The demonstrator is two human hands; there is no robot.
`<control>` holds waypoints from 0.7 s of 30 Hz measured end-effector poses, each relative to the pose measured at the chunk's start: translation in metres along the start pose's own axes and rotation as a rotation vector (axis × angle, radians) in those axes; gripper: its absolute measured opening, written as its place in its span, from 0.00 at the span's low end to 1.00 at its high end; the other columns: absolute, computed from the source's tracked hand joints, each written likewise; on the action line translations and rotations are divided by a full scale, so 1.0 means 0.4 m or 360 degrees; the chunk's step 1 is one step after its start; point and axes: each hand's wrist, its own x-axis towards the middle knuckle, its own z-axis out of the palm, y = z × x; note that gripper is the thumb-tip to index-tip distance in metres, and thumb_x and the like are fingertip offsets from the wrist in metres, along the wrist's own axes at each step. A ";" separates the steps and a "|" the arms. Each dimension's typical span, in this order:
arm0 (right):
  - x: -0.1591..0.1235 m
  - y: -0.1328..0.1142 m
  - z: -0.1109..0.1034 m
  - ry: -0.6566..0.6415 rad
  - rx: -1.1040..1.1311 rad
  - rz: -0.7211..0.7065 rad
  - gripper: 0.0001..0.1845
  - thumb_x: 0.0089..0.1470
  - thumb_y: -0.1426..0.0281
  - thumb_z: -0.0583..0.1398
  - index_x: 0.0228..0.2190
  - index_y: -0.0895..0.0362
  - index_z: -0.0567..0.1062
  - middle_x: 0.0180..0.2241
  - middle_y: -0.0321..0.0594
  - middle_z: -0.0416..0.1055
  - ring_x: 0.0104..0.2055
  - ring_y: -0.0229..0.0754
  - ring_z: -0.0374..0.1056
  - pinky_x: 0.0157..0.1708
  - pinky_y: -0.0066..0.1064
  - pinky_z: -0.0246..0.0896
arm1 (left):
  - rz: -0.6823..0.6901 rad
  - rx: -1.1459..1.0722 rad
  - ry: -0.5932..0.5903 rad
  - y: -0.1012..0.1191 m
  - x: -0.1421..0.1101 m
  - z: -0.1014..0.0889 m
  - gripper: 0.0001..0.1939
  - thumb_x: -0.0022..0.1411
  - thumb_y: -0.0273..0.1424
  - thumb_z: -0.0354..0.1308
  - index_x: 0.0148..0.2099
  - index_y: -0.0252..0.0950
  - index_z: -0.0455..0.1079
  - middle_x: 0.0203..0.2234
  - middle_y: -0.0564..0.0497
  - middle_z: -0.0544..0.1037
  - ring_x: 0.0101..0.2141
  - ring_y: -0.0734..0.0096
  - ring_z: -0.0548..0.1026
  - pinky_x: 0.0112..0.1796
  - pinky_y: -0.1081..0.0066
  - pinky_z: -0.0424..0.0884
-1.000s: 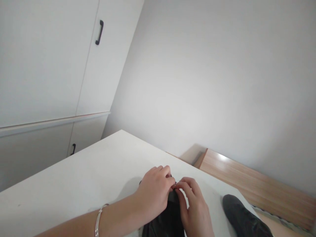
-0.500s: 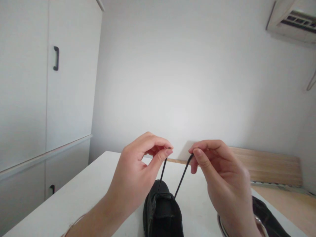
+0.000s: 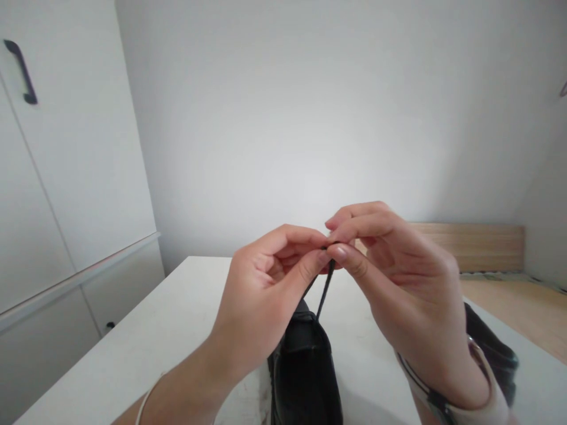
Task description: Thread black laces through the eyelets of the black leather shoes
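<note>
Shoelaces (image 3: 325,289) sit pinched between thumb and forefinger of left hand (image 3: 261,298) and right hand (image 3: 410,286)

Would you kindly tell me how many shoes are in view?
2: one black shoe is below the left hand and right hand; the second shoe is farther right, partly hidden behind the right hand.

- L of L hand (image 3: 263,292): wht tbl (image 3: 163,336) free to pass.
- Ctr: blk shoe (image 3: 305,378) + raised lace (image 3: 326,289) block.
- R: 2nd shoe (image 3: 496,354) in way, just past R hand (image 3: 411,280).
</note>
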 end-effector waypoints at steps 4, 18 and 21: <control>0.005 0.005 -0.005 -0.0123 0.0180 0.0191 0.05 0.61 0.72 0.62 0.39 0.53 0.77 0.37 0.36 0.75 0.35 0.38 0.72 0.36 0.31 0.71 | -0.0002 -0.0036 -0.0029 0.002 0.001 -0.015 0.03 0.61 0.25 0.65 0.37 0.37 0.78 0.27 0.56 0.82 0.31 0.74 0.81 0.36 0.76 0.79; -0.013 0.078 -0.037 -0.0046 0.0427 0.0608 0.08 0.62 0.63 0.58 0.34 0.54 0.67 0.28 0.33 0.72 0.31 0.38 0.71 0.35 0.32 0.67 | -0.0251 0.0094 -0.0028 -0.022 -0.007 -0.098 0.09 0.65 0.36 0.62 0.41 0.36 0.77 0.30 0.53 0.78 0.34 0.70 0.78 0.40 0.70 0.75; -0.068 0.121 -0.066 0.0118 0.0588 0.0844 0.12 0.60 0.59 0.62 0.34 0.53 0.67 0.21 0.28 0.64 0.21 0.34 0.60 0.22 0.26 0.56 | -0.0415 -0.0071 0.0060 -0.054 -0.024 -0.163 0.13 0.60 0.40 0.66 0.36 0.34 0.76 0.24 0.55 0.72 0.22 0.78 0.70 0.25 0.76 0.68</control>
